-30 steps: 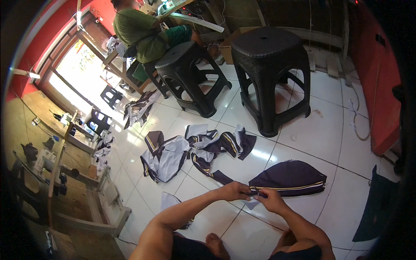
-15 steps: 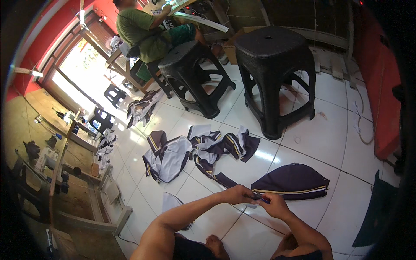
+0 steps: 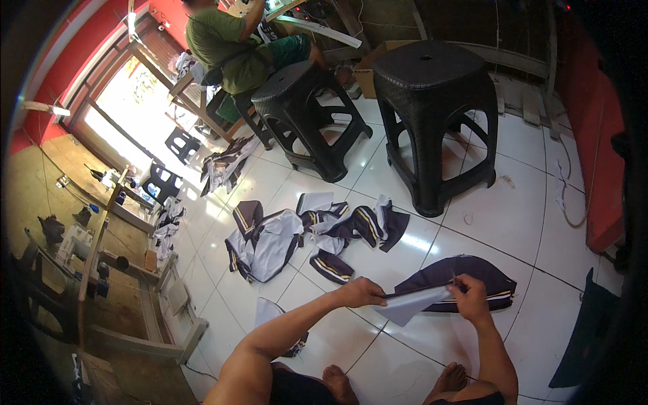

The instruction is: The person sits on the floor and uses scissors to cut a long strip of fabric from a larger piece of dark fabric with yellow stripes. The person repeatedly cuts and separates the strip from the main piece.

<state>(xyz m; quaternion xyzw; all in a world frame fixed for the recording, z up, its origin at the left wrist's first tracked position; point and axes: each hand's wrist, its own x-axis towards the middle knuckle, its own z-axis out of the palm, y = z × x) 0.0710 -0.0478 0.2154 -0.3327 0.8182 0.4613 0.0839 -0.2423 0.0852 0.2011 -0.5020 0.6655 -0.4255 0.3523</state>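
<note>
A small piece of white and dark fabric (image 3: 410, 305) is stretched between my two hands, above the tiled floor. My left hand (image 3: 362, 292) pinches its left end. At the other end, the fingers of my right hand (image 3: 470, 298) are closed on its edge; a small dark bit shows at those fingertips, too small to name. Behind the fabric lies a dark, curved cut piece (image 3: 466, 266) with yellow and white stripes. A smaller striped dark piece (image 3: 331, 266) rests on the floor just left of my left hand.
Farther off lie white and dark garment pieces (image 3: 273, 244). Two black plastic stools (image 3: 432, 74) stand ahead, and a person in a green shirt (image 3: 219, 50) sits beyond them. A wooden table frame (image 3: 182, 337) is at left, dark green cloth (image 3: 584, 331) at right.
My hands were close together over a small dark and blue object; now they are apart, with fabric spread between them. My right hand has moved right and up. The blue object no longer shows.
</note>
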